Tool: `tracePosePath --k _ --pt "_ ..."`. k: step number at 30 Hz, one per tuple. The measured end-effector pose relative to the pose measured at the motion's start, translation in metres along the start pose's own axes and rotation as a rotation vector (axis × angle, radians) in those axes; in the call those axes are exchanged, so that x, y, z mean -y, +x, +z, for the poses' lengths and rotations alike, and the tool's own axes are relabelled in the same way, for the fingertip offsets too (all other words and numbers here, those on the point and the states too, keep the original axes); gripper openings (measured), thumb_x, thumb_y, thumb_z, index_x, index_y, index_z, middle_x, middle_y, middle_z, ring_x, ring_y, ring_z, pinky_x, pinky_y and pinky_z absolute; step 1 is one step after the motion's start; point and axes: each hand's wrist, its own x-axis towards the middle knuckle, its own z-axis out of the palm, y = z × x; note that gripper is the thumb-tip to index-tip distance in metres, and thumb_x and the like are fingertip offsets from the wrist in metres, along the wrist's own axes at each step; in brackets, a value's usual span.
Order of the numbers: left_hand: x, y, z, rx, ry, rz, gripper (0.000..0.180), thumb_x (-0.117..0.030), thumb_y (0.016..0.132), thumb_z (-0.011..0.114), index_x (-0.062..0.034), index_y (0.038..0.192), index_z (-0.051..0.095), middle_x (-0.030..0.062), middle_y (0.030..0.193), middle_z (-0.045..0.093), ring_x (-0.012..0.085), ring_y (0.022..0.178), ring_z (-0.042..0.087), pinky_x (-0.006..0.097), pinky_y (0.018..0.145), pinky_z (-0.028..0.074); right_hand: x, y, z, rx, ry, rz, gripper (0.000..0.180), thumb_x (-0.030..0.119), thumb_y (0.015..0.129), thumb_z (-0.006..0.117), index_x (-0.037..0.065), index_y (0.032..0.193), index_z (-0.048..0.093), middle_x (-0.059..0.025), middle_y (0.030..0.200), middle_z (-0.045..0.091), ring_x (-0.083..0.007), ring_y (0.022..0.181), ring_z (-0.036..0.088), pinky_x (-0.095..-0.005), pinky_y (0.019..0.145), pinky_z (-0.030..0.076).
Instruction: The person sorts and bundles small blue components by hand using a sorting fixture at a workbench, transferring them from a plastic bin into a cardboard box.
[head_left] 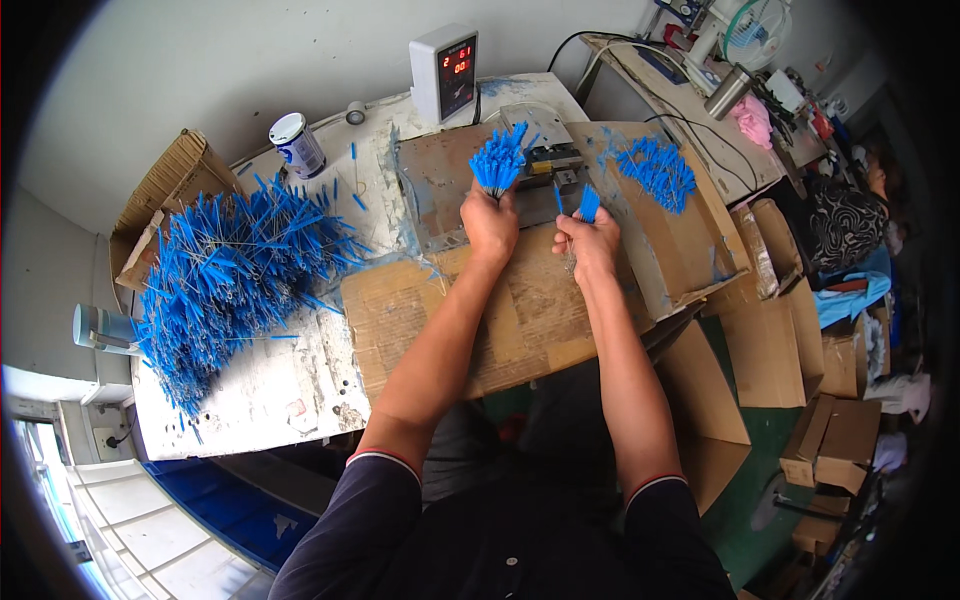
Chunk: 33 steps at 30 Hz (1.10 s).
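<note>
My left hand (pixel 489 222) is closed round a thick bundle of thin wire sticks with blue tips (pixel 499 160), the tips fanning out above the fist. A smaller bunch of blue-tipped sticks (pixel 589 204) is gripped in my right hand (pixel 591 240). One stick (pixel 558 199) stands apart from that bunch, near the thumb side. Just beyond the hands is a small metal machine (pixel 556 157) on a worn metal plate (pixel 435 180). Cardboard (pixel 440 320) covers the table's front edge under my forearms.
A big heap of blue-tipped sticks (pixel 230 275) lies at left by a cardboard box (pixel 170 185). A white can (pixel 297 145) and a box with a red display (pixel 444 75) stand behind. More blue pieces (pixel 656 172) rest in a cardboard tray (pixel 690 245) at right.
</note>
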Motion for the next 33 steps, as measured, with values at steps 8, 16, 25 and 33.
tracePosePath --k 8,16,25,33 --pt "0.008 0.001 0.0 0.027 -0.088 -0.022 0.007 -0.008 0.091 0.065 -0.0036 0.096 0.068 0.005 0.08 0.072 0.0111 0.066 0.061 0.03 0.064 0.05 0.005 0.024 0.019 -0.032 -0.062 -0.02 0.024 -0.007 0.079 0.071 0.008 0.08 0.052 -0.0078 0.071 0.064 -0.0142 0.05 0.059 -0.0293 0.038 0.046" --pt "0.004 0.0 -0.003 0.01 0.094 -0.013 0.028 -0.004 0.08 0.068 -0.0069 0.106 0.06 0.019 0.086 0.068 0.0413 0.085 0.066 0.048 0.075 0.05 0.002 0.027 0.021 -0.054 -0.045 -0.025 0.024 -0.007 0.08 0.071 0.007 0.082 0.052 -0.0083 0.072 0.064 -0.0145 0.05 0.06 -0.0297 0.04 0.049" --pt "-0.006 -0.003 -0.005 0.172 0.364 0.133 0.026 -0.003 0.077 0.065 -0.0029 0.102 0.057 0.0216 0.089 0.066 0.0419 0.089 0.064 0.051 0.078 0.049 -0.007 0.019 0.005 0.074 0.148 0.01 0.015 0.004 0.087 0.071 0.001 0.1 0.064 -0.0101 0.084 0.067 -0.0195 0.069 0.067 -0.0331 0.057 0.059" --pt "0.001 -0.001 -0.002 0.154 0.372 0.161 0.022 -0.01 0.081 0.064 -0.0058 0.103 0.06 0.023 0.09 0.069 0.0438 0.087 0.066 0.051 0.077 0.05 -0.017 0.01 0.006 -0.072 0.156 -0.089 0.016 0.0 0.086 0.072 -0.001 0.1 0.065 -0.0084 0.081 0.066 -0.0168 0.064 0.066 -0.0301 0.053 0.059"
